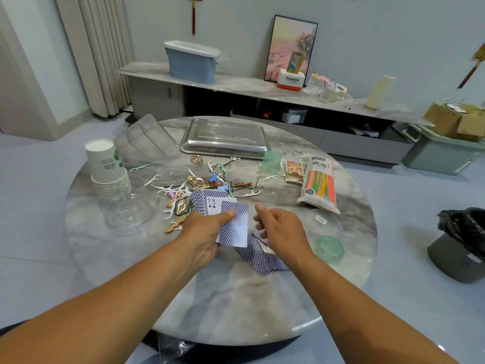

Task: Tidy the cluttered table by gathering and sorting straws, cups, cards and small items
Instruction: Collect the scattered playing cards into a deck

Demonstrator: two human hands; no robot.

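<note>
The scene is seen from a single wide-angle camera worn on the head, aimed forward and down. The round table [236, 298] is viewed closely from above, with the sideboard [236, 82] behind it.

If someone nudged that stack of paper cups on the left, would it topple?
Probably. The stack of paper cups stands upside down, already leaning, and paper likely makes it light. It sits near the table edge, so a push might send it off.
</note>
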